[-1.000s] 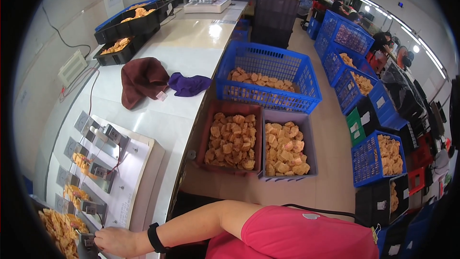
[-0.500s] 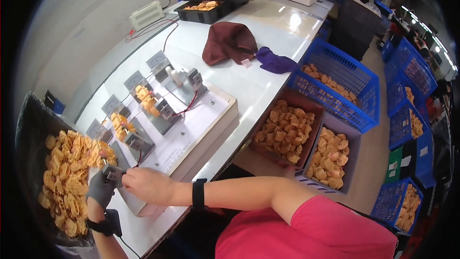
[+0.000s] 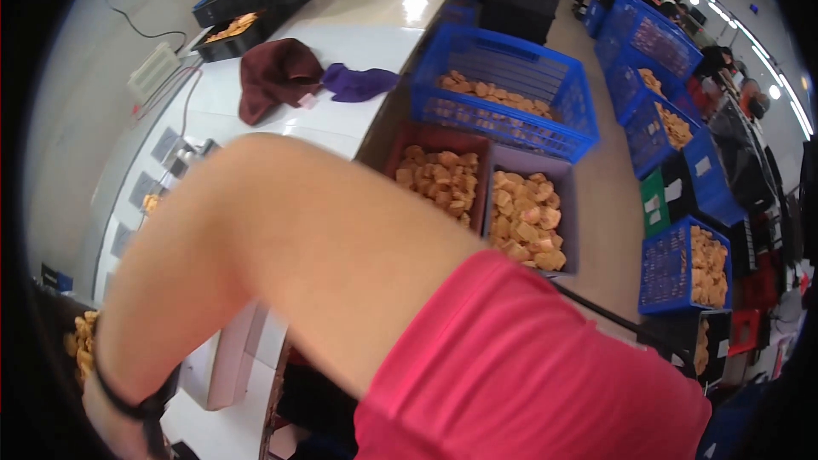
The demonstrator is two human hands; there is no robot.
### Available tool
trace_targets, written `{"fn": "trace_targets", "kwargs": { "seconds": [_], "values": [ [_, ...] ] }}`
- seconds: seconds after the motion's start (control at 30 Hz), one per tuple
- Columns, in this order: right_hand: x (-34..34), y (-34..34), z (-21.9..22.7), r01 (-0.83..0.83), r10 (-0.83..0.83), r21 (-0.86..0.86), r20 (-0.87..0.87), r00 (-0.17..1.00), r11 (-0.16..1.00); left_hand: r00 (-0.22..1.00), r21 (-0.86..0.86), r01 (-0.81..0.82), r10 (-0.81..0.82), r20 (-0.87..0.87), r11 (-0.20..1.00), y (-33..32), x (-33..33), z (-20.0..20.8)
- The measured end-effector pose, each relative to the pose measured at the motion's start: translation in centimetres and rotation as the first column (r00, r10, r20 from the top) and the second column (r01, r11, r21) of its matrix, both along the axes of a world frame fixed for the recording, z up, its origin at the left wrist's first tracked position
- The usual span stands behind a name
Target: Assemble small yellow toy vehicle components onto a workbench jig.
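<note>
My right forearm and upper arm cross the middle of the view and bend down to the lower left. My right hand [image 3: 109, 419], past a black wristband [image 3: 119, 396], shows only at its back; its fingers are out of sight. My left hand is not visible. Behind my arm is the white test stand [image 3: 204, 375], mostly covered, with several small meters [image 3: 143, 191] along its far side. A bit of an orange-yellow part [image 3: 152, 204] shows on it. Beside my right wrist, a dark-lined bin [image 3: 64, 315] holds orange-yellow parts [image 3: 83, 345], largely hidden.
A maroon cloth [image 3: 277, 77] and a purple cloth [image 3: 358, 83] lie on the white table [image 3: 375, 21]. Black trays [image 3: 256, 30] of parts stand at the back. Right of the table are a blue crate [image 3: 511, 132], a red-brown bin [image 3: 434, 138] and a grey-purple bin [image 3: 532, 166], all with parts.
My view has swung right. My right hand has left the clamp at the stand's near end and dropped to the lower left, its arm now covering the stand. My left hand has gone from sight.
</note>
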State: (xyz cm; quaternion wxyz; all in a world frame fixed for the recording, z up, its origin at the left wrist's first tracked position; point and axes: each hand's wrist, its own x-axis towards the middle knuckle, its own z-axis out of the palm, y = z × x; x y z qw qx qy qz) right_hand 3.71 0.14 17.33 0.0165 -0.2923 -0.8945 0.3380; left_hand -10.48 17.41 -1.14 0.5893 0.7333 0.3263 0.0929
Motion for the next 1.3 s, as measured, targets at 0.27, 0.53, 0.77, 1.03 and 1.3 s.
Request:
{"fn": "trace_targets", "kwargs": {
  "seconds": [0.27, 0.53, 0.77, 1.03, 1.3],
  "values": [
    [1.5, -2.2, -3.3, 0.185, -0.179, 0.049, -0.121, 0.976, 0.981, 0.999, -0.003, 0.039, -0.039, 0.029, 0.999, -5.7, 2.5, -2.4],
    [4.3, -3.3, -4.0, 0.379, -0.321, 0.138, -0.320, 0.891, 0.915, 0.999, 0.067, 0.035, -0.036, 0.016, 0.997, -11.1, 4.6, 0.7],
    [7.7, -3.0, -2.9, 0.493, -0.326, 0.199, -0.538, 0.777, 0.847, 0.999, 0.190, -0.034, 0.040, -0.028, 0.981, -16.2, 5.6, 6.1],
    [5.0, 1.1, 1.5, 0.423, -0.051, 0.256, -0.805, 0.592, 0.869, 0.954, 0.512, -0.296, 0.278, 0.114, 0.806, -23.6, 1.9, 12.5],
    [16.1, -2.3, -3.8, 0.668, -0.459, -0.329, -0.888, 0.021, 0.668, 0.885, 0.061, -0.335, 0.292, 0.361, 0.940, -27.4, 6.5, 6.5]
  ]
}}
